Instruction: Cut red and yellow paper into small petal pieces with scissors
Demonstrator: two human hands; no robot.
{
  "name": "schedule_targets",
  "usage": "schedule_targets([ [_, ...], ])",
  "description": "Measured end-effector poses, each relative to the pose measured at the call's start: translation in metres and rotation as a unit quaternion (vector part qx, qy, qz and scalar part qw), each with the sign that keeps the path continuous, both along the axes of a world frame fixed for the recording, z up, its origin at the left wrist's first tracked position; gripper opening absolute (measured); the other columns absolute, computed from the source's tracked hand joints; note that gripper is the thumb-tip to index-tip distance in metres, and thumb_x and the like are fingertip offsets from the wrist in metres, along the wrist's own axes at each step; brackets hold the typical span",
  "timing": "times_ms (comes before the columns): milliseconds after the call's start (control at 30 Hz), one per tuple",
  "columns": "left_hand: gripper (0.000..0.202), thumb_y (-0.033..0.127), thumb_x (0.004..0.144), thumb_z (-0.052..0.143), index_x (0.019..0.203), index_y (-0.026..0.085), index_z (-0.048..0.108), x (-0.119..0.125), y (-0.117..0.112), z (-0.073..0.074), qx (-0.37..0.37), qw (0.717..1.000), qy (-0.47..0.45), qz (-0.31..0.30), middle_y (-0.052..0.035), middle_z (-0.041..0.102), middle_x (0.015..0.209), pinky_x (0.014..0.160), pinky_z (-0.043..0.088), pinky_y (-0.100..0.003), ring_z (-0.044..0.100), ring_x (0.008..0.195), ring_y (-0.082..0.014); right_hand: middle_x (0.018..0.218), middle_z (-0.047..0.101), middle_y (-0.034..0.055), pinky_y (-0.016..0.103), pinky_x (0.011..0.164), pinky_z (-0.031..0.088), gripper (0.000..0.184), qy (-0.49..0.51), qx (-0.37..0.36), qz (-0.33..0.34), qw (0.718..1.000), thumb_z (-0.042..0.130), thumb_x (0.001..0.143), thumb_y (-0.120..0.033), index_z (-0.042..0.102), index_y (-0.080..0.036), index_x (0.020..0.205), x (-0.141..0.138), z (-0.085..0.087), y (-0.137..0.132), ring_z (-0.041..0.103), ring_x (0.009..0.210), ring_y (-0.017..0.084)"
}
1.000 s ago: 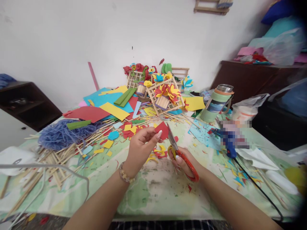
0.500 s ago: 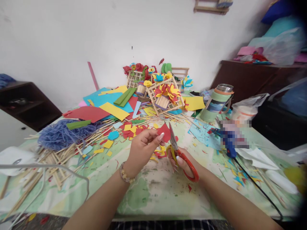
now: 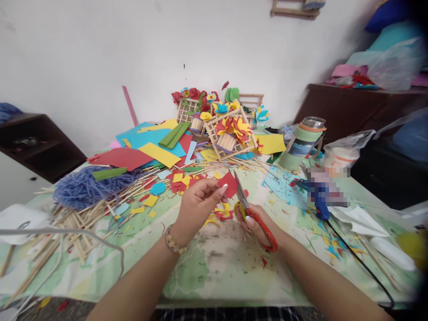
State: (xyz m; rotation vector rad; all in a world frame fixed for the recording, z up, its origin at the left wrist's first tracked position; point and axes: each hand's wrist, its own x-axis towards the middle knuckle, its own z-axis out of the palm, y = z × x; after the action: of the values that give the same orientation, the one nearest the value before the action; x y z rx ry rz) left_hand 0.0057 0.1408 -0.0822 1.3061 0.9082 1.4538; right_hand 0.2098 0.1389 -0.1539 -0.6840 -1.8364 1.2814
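My left hand (image 3: 197, 205) pinches a small piece of red paper (image 3: 229, 183) between thumb and fingers, held above the table. My right hand (image 3: 257, 225) grips scissors (image 3: 254, 214) with red and yellow handles, the blades pointing up against the right edge of the red paper. A beaded bracelet (image 3: 174, 243) sits on my left wrist. Red and yellow paper scraps (image 3: 220, 213) lie on the table just below both hands.
Coloured paper sheets (image 3: 150, 145), stick frames with paper flowers (image 3: 230, 131), blue yarn (image 3: 83, 187) and loose wooden sticks (image 3: 76, 218) cover the far and left table. A green tumbler (image 3: 302, 142), a blue glue gun (image 3: 321, 200) with its black cord, and plastic bags lie right.
The scissors and the red paper have shifted only slightly; the blades stay at the paper's right edge. Both hands remain in much the same place.
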Motion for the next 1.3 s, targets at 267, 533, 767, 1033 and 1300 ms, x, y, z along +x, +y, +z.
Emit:
schedule_targets([
  [267, 0.039, 0.049, 0.069, 0.093, 0.075, 0.016, 0.072, -0.0032, 0.0028, -0.0018, 0.011, 1.0, -0.017, 0.0, -0.0016, 0.073, 0.062, 0.056, 0.059, -0.02, 0.071, 0.055, -0.0126, 0.065, 0.04, -0.0041, 0.025, 0.048, 0.03, 0.063, -0.021, -0.002, -0.014, 1.0, 0.051, 0.091, -0.084, 0.047, -0.022, 0.08, -0.001, 0.0089, -0.0015, 0.034, 0.055, 0.012],
  [533, 0.04, 0.048, 0.066, 0.095, 0.075, 0.016, 0.073, -0.0045, 0.0031, -0.0021, 0.013, 1.0, -0.024, 0.008, -0.0021, 0.074, 0.063, 0.055, 0.06, -0.022, 0.072, 0.056, -0.0142, 0.063, 0.039, -0.0047, 0.024, 0.046, 0.029, 0.066, -0.038, -0.016, -0.027, 0.999, 0.052, 0.087, -0.087, 0.045, -0.022, 0.077, -0.0007, 0.0086, -0.001, 0.034, 0.053, 0.011],
  [767, 0.038, 0.044, 0.066, 0.095, 0.08, 0.016, 0.073, -0.0049, 0.0042, -0.005, 0.008, 0.999, -0.03, 0.02, -0.0023, 0.075, 0.065, 0.057, 0.06, -0.021, 0.072, 0.058, -0.0141, 0.062, 0.038, -0.005, 0.024, 0.045, 0.031, 0.07, -0.062, -0.024, -0.041, 0.997, 0.051, 0.083, -0.092, 0.042, -0.023, 0.076, -0.0007, 0.0108, -0.0021, 0.035, 0.053, 0.011],
  [1033, 0.04, 0.045, 0.066, 0.095, 0.084, 0.017, 0.073, -0.0045, 0.0035, -0.0061, 0.006, 0.999, -0.033, 0.029, -0.0026, 0.076, 0.067, 0.058, 0.062, -0.025, 0.074, 0.058, -0.0164, 0.06, 0.038, -0.0056, 0.023, 0.044, 0.028, 0.069, -0.066, -0.025, -0.048, 0.996, 0.052, 0.084, -0.091, 0.041, -0.023, 0.074, 0.0002, 0.0081, -0.0011, 0.033, 0.051, 0.01],
  [1300, 0.039, 0.048, 0.068, 0.093, 0.084, 0.018, 0.074, -0.0077, 0.0038, -0.0052, 0.02, 0.999, -0.011, 0.032, -0.0035, 0.075, 0.067, 0.057, 0.062, -0.028, 0.073, 0.058, -0.018, 0.06, 0.038, -0.0054, 0.024, 0.045, 0.027, 0.068, -0.069, -0.031, -0.049, 0.996, 0.053, 0.084, -0.089, 0.041, -0.023, 0.074, 0.0005, 0.0077, -0.0029, 0.033, 0.051, 0.011],
])
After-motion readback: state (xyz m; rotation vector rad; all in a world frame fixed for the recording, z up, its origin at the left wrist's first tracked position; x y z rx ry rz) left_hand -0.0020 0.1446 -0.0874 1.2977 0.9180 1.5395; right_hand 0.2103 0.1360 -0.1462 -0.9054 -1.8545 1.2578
